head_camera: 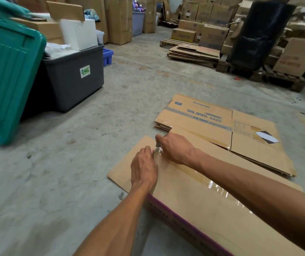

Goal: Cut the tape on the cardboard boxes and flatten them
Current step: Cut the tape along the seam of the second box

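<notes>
Left hand (pixel 144 167) pinches a bunched wad of clear tape (pixel 157 150), fingers curled on it. Right hand (pixel 175 147), at 1 o'clock of the left, is fisted round a small grey tool. We read it as a cutter (pixel 157 144); only the tip shows, just beside the wad.

Both hands work at the far end of the box (pixel 194 206). It lies on the concrete floor (pixel 74 163) at 5 o'clock of the view. Its top face is plain brown and the near side wall carries purple print. A glossy tape strip runs along the top toward 4 o'clock.

Handling, our call:
- The board is light and stiff across its panels, and it folds only at the creases.
- The tape is thin, sticky and stretchy, so it likely tears if yanked.
- We grip the loose wad and pull low along the seam.
- To pin the box we press flat on bare board beside the seam, off the blade line.

Flattened boxes (pixel 222 126) sit just beyond at 1 o'clock, stacked, with blue print upside down to us. Farther out:
- a green lid (pixel 9 71) at 9 o'clock
- a grey tub (pixel 74 76) at 10 o'clock
- more flat cardboard (pixel 194 54) at 1 o'clock, next to pallets
</notes>
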A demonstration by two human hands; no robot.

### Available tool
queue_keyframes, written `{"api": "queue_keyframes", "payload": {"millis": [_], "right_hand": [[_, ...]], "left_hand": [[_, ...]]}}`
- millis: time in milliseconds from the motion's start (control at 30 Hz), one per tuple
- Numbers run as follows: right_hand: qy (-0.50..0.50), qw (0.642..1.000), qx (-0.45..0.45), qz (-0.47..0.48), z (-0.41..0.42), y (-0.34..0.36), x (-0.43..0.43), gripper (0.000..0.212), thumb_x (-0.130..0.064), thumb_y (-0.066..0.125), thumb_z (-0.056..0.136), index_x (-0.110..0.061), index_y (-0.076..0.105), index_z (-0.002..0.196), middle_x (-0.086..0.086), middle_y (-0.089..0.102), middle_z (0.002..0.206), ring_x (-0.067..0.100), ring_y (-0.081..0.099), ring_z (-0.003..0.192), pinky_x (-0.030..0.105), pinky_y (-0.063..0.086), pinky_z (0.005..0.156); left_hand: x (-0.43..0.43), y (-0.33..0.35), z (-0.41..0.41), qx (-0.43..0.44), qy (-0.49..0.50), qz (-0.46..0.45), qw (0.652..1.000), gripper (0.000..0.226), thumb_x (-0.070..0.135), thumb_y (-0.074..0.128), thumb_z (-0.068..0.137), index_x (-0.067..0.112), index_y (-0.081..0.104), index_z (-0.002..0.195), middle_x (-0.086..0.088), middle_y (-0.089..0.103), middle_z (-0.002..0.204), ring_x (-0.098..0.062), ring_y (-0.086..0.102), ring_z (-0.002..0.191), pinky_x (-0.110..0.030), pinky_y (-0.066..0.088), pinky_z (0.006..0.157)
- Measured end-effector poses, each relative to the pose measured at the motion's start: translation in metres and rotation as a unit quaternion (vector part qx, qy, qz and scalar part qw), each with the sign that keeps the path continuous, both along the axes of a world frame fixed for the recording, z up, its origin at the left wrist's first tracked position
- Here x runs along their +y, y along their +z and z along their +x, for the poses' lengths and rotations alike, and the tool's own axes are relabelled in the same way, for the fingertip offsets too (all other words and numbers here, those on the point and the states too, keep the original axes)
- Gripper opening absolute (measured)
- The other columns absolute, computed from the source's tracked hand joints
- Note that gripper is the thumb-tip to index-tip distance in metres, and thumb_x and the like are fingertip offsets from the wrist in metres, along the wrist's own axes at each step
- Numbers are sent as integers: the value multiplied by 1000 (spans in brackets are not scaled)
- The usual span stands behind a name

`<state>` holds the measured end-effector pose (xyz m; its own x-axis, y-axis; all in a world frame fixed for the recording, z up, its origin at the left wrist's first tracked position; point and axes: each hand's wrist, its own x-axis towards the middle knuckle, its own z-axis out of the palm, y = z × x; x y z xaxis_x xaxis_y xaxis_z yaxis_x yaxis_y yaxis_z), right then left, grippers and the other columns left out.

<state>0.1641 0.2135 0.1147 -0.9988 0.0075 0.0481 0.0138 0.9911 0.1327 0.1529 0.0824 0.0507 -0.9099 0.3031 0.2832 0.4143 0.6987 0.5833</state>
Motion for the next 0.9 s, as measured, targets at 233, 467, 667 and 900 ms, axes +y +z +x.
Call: {"api": "queue_keyframes", "payload": {"millis": [233, 467, 667, 900], "right_hand": [[-3, 1000, -11, 15, 0, 2, -7, 17, -9, 48, 93, -10, 54, 109, 16, 68, 99, 40, 64, 83, 40, 47, 59], [9, 999, 2, 37, 11, 7, -7, 13, -11, 44, 95, -9, 55, 102, 17, 57, 79, 41, 56, 70, 37, 31, 54], [13, 1000, 3, 6, 24, -7, 10, 13, -16, 43, 96, -15, 55, 101, 14, 63, 83, 39, 59, 73, 36, 37, 54], [17, 1000, 2, 24, 25, -9, 18, 13, -16, 44, 93, -18, 56, 97, 12, 65, 81, 39, 60, 69, 36, 41, 53]], "left_hand": [[1, -2, -1, 0, 4, 1, 1000, 23, 24, 37, 103, 16, 52, 89, -5, 61, 85, -19, 44, 68, -32, 34, 60], [0, 0, -1, 7, 6, -10, 1000, 23, 23, 36, 104, 14, 54, 92, -6, 63, 89, -24, 55, 76, -31, 33, 62], [1, 0, -1, 8, 10, -29, 1000, 20, 20, 37, 103, 14, 55, 96, -7, 63, 92, -23, 55, 77, -30, 32, 63], [3, -2, -1, 5, 18, -30, 999, 21, 21, 37, 103, 13, 54, 96, -6, 63, 91, -19, 45, 70, -31, 32, 62]]}}
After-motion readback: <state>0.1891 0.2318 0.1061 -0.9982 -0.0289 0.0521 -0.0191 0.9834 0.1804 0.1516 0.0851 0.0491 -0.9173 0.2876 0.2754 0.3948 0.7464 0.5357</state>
